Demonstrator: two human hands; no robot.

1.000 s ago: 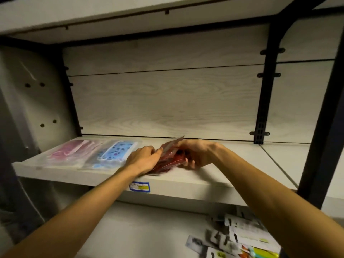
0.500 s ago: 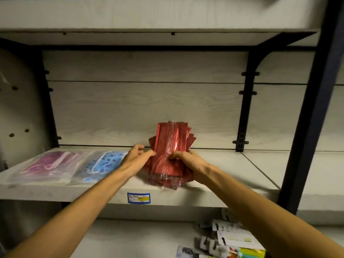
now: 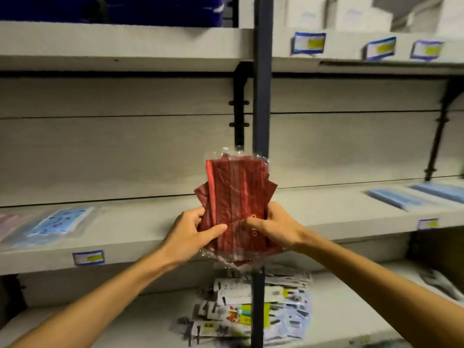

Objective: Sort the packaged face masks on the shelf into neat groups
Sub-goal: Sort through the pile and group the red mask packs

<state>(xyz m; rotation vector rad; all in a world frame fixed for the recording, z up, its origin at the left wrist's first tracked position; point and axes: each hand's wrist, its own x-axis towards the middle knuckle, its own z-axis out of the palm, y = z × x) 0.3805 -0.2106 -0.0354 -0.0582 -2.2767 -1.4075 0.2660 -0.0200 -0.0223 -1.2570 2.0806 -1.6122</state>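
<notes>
Shelving (image 3: 140, 159) with pale wood-grain boards and a dark upright post (image 3: 262, 96) fills your view. The middle shelf (image 3: 326, 214) runs across from the left edge to the right edge, with price tags on its front edge, one (image 3: 88, 257) at the left and one (image 3: 428, 223) at the right. The top shelf (image 3: 125, 43) also carries tags (image 3: 309, 42) on the front edge of its right half, with pale boxes (image 3: 351, 13) behind them. On the bottom shelf (image 3: 100, 320), a loose heap of carded packets (image 3: 241, 307) lies near the foot of the post.

At the right end of the middle shelf lie flat blue packs (image 3: 411, 197), blurred. At its left end lies a blue patterned mask pack (image 3: 56, 223), flat, with a pink pack (image 3: 10, 223) just beside it at the left edge of the view.

You hold the red masks (image 3: 236, 197), a fanned bundle of clear-wrapped packs, upright in front of the middle shelf's front edge, clear of the board and overlapping the post. Your left hand (image 3: 187, 237) grips the bundle's lower left edge, thumb across the front. Your right hand (image 3: 275, 228) grips the lower right edge, thumb pressed on the front. Both hands are clamped on the bundle, close together, thumbs nearly meeting.
</notes>
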